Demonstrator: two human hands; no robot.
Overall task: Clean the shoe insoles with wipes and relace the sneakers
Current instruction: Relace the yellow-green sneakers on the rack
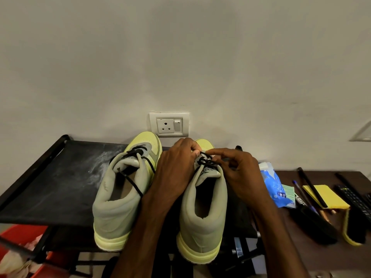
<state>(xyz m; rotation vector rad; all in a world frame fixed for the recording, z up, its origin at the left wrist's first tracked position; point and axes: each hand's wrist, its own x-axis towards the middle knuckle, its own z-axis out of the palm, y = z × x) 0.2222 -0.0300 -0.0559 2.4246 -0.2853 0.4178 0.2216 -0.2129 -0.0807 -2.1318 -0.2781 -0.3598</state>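
Two grey-green sneakers with yellow soles stand side by side on a black rack top (50,177), heels toward me. The left sneaker (118,197) has a loose black lace (138,169) trailing over its opening. Over the tongue of the right sneaker (202,217), both hands work its black lace (206,161). My left hand (176,167) pinches the lace at the tongue's left side. My right hand (239,173) pinches the lace from the right, fingers curled. The insoles cannot be made out inside the shoes.
A blue wipes pack (275,185) lies right of the shoes on a brown table (313,257), with pens, a yellow-backed brush (329,197), a black shoe brush (355,225) and a remote (353,197). A wall socket (169,125) sits behind. A red bin (22,237) stands lower left.
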